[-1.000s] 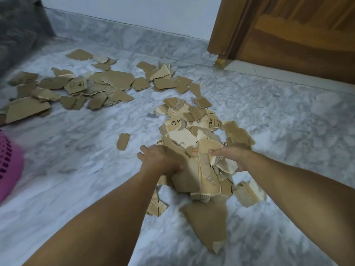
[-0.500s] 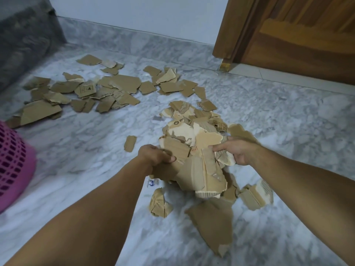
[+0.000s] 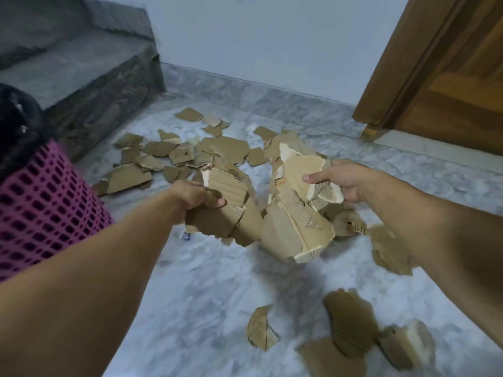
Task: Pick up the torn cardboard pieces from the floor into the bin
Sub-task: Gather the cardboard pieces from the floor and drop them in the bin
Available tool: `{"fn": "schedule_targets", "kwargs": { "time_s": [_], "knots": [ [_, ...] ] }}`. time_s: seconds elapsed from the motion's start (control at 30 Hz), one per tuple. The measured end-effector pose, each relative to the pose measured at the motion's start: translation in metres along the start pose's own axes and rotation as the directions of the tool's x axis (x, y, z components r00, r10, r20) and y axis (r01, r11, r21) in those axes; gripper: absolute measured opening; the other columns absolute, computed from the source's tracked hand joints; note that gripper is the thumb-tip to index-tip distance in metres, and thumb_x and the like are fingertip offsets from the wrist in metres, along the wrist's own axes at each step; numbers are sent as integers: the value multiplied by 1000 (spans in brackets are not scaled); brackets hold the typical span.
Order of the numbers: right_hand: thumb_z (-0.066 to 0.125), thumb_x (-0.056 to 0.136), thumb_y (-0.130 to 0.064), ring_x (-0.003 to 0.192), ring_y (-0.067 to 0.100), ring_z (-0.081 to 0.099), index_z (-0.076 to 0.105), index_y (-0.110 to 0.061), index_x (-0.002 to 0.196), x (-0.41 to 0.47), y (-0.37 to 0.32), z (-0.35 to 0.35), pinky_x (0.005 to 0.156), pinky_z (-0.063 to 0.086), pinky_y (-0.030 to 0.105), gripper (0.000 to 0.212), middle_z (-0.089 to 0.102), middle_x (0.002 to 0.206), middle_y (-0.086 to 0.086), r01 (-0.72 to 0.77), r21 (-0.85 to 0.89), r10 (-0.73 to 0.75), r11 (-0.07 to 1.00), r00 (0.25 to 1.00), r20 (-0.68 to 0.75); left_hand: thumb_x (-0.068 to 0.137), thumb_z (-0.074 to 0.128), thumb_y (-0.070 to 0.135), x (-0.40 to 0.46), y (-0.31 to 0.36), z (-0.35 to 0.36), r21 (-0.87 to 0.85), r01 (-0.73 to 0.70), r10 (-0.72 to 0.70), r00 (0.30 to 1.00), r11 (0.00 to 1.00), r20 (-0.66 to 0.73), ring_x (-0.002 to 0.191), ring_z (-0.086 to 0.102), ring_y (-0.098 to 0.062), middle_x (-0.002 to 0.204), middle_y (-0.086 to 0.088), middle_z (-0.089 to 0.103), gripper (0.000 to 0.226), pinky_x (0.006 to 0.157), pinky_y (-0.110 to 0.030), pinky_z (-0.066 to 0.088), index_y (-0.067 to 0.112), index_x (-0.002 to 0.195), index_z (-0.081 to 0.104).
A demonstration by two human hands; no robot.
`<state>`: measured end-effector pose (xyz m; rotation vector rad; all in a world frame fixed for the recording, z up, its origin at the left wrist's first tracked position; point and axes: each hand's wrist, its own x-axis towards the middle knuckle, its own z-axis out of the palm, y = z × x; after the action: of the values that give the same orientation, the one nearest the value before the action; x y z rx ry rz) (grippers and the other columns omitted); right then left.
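Both hands hold brown torn cardboard pieces above the marble floor. My left hand grips a bunch of cardboard pieces by its left side. My right hand grips a larger bunch of cardboard pieces from the right. The two bunches hang side by side and nearly touch. The pink mesh bin stands at the left edge, lined with a black bag. Several more scattered cardboard pieces lie on the floor behind the hands, and some fallen cardboard pieces lie blurred at the lower right.
A grey sofa stands at the back left beside the bin. A wooden door and frame fill the back right. A white wall with a marble skirting runs behind. A small blue-and-white scrap lies on the floor under my left hand.
Both hands have lifted the cardboard off the floor pile and split it into two bunches. The view has swung left, bringing the bin and sofa closer. A few pieces dropped to the floor.
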<state>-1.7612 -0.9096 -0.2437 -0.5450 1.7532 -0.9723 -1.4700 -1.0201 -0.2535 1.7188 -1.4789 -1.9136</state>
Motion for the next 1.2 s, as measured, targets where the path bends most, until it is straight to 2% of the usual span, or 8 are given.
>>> {"fn": "schedule_targets", "kwargs": {
  "time_s": [0.07,0.43,0.63,0.73,0.8,1.03,1.1,1.2],
  "knots": [
    [76,78,2,85,27,73,65,-2,110,1,-32,17,77,61,45,35,74,97,15,17,-24,-15,1000,999,47,50,83,-4,-11,17,-23,-5,4,-4,1000,1000,-4,86,69,-44,106,-25,70,58,62,-54,58,-1,106,67],
    [70,86,-3,50,21,69,63,-3,84,-46,-222,128,51,60,36,8,70,60,12,76,-129,-38,989,962,270,53,82,7,-155,131,-150,-67,-22,2,957,998,-289,96,67,-37,107,-20,69,67,78,-49,56,2,116,59],
    [76,82,-7,64,24,73,66,-4,90,-82,-288,234,67,62,38,14,73,78,12,157,-219,-60,963,916,396,48,83,16,-220,130,-238,-104,23,-68,886,994,-459,98,67,-36,111,-17,69,77,72,-45,55,5,120,57],
    [78,80,-7,92,25,71,66,-2,105,-101,-296,300,97,54,44,28,74,98,12,220,-233,-81,947,868,490,46,84,16,-249,103,-280,-153,46,-124,824,987,-553,104,64,-36,112,-17,68,77,88,-49,52,5,117,57],
    [80,76,-5,102,28,69,62,0,117,-112,-290,340,102,49,47,45,72,108,14,260,-237,-97,936,838,537,46,83,15,-263,80,-305,-186,65,-167,775,980,-609,105,62,-37,113,-17,66,76,93,-50,50,5,116,56],
    [86,67,-1,93,37,71,54,-1,120,-127,-238,440,81,58,56,62,71,107,19,338,-223,-151,914,796,586,71,82,13,-264,-5,-341,-289,58,-255,657,956,-710,105,63,-37,111,-18,67,46,89,-52,51,2,111,61],
    [82,75,-7,92,31,69,56,-3,116,-135,-224,448,76,59,43,49,69,105,15,418,-315,-187,852,805,564,77,78,10,-250,-21,-338,-246,-34,-160,675,969,-720,101,65,-32,114,-15,68,35,91,-47,53,7,109,66],
    [70,87,-15,76,22,60,61,-4,87,-136,-209,443,62,49,30,14,64,83,7,587,-530,-303,612,793,528,85,67,-1,-235,-32,-321,-221,-164,-37,716,961,-697,87,63,-25,106,-14,65,23,73,-37,54,10,103,59]
  ]
}}
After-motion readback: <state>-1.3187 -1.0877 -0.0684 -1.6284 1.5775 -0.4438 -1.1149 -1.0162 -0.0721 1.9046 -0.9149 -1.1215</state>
